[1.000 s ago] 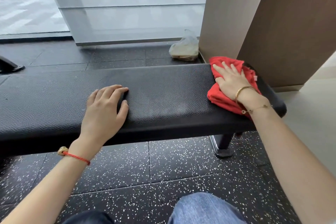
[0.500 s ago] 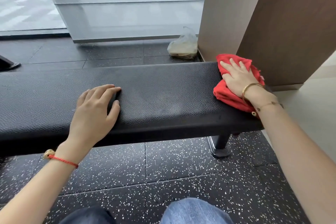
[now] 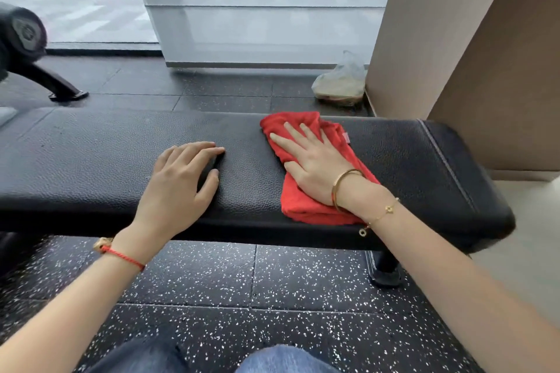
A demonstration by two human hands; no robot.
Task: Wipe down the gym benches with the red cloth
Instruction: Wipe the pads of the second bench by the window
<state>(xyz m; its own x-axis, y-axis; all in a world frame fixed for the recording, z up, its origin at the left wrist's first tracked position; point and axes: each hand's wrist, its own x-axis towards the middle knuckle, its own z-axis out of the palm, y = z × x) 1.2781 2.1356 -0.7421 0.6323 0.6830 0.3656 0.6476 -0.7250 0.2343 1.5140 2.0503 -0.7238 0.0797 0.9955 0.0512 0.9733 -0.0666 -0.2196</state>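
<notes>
A long black padded gym bench (image 3: pixel 91 160) runs across the view from left to right. The red cloth (image 3: pixel 303 206) lies flat on the pad, right of its middle. My right hand (image 3: pixel 312 160) presses on the cloth with straight, spread fingers pointing up and left. My left hand (image 3: pixel 178 188) rests palm down on the bare pad just left of the cloth, fingers lightly bent over the surface, holding nothing. The right end of the bench is uncovered.
A brown wall column (image 3: pixel 472 48) stands close behind the bench's right end. A clear plastic bag (image 3: pixel 341 82) lies on the floor at its base. Black gym equipment (image 3: pixel 27 48) stands at far left. Speckled black rubber flooring (image 3: pixel 272 288) lies below, with my knees at the bottom edge.
My right hand has slid the red cloth leftward from the bench's right end towards the middle. The left hand has stayed on the pad. The view has shifted right.
</notes>
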